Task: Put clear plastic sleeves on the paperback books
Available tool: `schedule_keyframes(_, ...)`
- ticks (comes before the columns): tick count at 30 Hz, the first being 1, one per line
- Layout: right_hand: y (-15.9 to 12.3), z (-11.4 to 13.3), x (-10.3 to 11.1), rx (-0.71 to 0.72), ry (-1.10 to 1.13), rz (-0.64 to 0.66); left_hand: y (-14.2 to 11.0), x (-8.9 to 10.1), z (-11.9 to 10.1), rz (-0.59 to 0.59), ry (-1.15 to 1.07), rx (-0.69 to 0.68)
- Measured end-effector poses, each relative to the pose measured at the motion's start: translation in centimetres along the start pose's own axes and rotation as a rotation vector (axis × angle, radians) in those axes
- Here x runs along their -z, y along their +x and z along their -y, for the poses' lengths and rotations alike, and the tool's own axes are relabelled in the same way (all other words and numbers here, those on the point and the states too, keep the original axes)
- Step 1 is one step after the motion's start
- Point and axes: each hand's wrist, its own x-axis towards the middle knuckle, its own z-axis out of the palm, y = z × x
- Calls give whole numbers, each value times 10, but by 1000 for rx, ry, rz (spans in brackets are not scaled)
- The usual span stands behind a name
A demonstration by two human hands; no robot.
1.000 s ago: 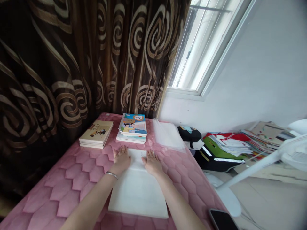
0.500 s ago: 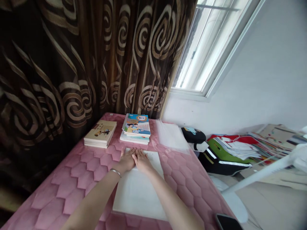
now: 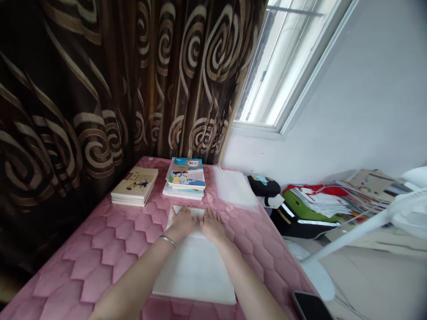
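A long white rectangular sheet [image 3: 195,271] lies flat on the pink quilted surface in front of me; I cannot tell whether it is loose paper or part of a book. My left hand [image 3: 182,223], with a silver bracelet at the wrist, rests palm down on its far left part. Beside it, my right hand [image 3: 211,225] lies palm down at the far right edge, fingers stretched forward. A narrow gap separates the two hands. Both are open and hold nothing. The hands hide much of the sheet's far end.
Beyond the hands stand a stack of beige books [image 3: 135,186] and a stack of blue-covered books [image 3: 185,178]. Clear plastic sheets [image 3: 236,189] lie at the far right. A phone [image 3: 312,306] is near the right edge; past it stands a white fan [image 3: 360,235].
My hands were together, partly overlapping, at the sheet's far middle. They have since moved apart, the right hand sliding right and the left staying on the left part. The view has shifted slightly.
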Motion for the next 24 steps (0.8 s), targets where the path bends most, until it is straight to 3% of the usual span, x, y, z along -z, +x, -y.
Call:
schedule_keyframes(3,0,-1,-1,11,-5,8,7,-5,-26,24,-36,-58)
schedule_keyframes(5,0,-2,-1,15,-6,11,9,-8,-31,39,-47,-84)
schedule_keyframes(8,1,-2,0,4,-5,3,7,-8,-18,32,-30,-66)
schedule_keyframes(15,3,-1,-4,-13,0,-16,-7,2,40,-11,33,82)
schedule_keyframes(20,4,2,2,-25,-9,-8,-9,-2,43,-19,52,93)
schedule_keyframes(24,5,26,7,38,5,-33,-8,-3,40,-26,63,90)
